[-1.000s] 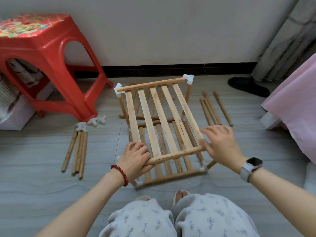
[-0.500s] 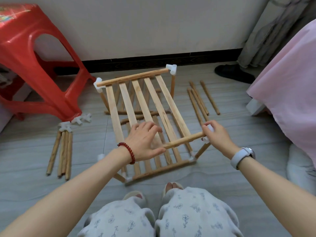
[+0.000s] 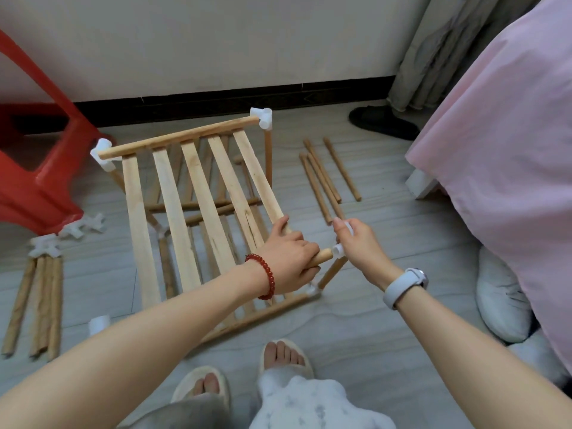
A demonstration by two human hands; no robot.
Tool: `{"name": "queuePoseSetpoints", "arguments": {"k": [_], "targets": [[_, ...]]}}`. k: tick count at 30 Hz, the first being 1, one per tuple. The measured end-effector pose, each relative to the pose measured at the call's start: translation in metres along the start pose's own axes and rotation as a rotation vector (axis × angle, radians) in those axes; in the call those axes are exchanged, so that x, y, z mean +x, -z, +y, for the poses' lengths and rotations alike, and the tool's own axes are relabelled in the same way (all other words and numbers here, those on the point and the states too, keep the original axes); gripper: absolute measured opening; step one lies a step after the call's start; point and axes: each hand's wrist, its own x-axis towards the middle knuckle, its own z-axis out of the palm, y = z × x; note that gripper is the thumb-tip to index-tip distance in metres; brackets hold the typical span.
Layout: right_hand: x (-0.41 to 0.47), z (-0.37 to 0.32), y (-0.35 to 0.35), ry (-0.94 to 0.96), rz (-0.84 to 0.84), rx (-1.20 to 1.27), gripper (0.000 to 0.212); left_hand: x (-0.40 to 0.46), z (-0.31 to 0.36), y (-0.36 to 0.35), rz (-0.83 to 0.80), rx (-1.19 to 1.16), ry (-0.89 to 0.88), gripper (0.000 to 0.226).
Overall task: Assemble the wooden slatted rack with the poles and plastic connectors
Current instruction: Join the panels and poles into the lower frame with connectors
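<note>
The wooden slatted rack (image 3: 198, 187) stands on the floor in front of me, its upper shelf tilted up toward the wall, with white plastic connectors at both far corners (image 3: 261, 116). My left hand (image 3: 289, 258) grips the right end of the near pole (image 3: 322, 258) of the upper shelf. My right hand (image 3: 356, 246) holds a white plastic connector (image 3: 338, 249) at that pole's tip, on top of the near right upright. The pole end and connector opening almost touch. A lower slatted shelf lies beneath.
Several loose poles (image 3: 325, 178) lie right of the rack, more poles (image 3: 40, 305) and white connectors (image 3: 80, 227) lie at the left. A red plastic stool (image 3: 37, 168) stands at left, a pink-covered bed (image 3: 510, 150) at right. My slippered feet (image 3: 247, 376) are near the rack.
My left hand slid right along the near pole to its right end and closed round it. My right hand stayed at the corner connector. My view shifted right and closer.
</note>
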Motion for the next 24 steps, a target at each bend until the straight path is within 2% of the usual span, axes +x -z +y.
{"name": "queuePoseSetpoints", "arguments": {"k": [5,9,13,16,19,21,24], "targets": [[-0.004,-0.001,-0.007,0.024,-0.015,0.025,0.029,-0.004,0.003,0.000,0.017,-0.030,-0.010,0.027],[-0.012,-0.001,-0.012,0.036,-0.089,0.058,0.027,-0.005,0.002,-0.001,0.002,-0.015,-0.017,0.028],[-0.015,-0.006,-0.020,-0.020,-0.102,0.202,0.033,-0.005,0.003,0.000,-0.004,-0.004,0.014,0.032],[-0.015,-0.008,-0.017,-0.046,-0.149,0.192,0.032,-0.008,0.003,0.003,0.008,-0.049,0.039,0.033],[-0.008,-0.017,-0.010,-0.113,-0.158,0.194,0.024,-0.015,-0.005,0.008,-0.077,-0.052,0.061,0.040],[-0.003,-0.021,-0.011,-0.128,-0.146,0.248,0.027,-0.020,-0.006,0.007,-0.152,-0.038,0.121,0.048],[-0.004,-0.022,-0.019,-0.106,-0.181,0.304,0.028,-0.022,0.003,0.002,-0.182,-0.047,0.152,0.038]]}}
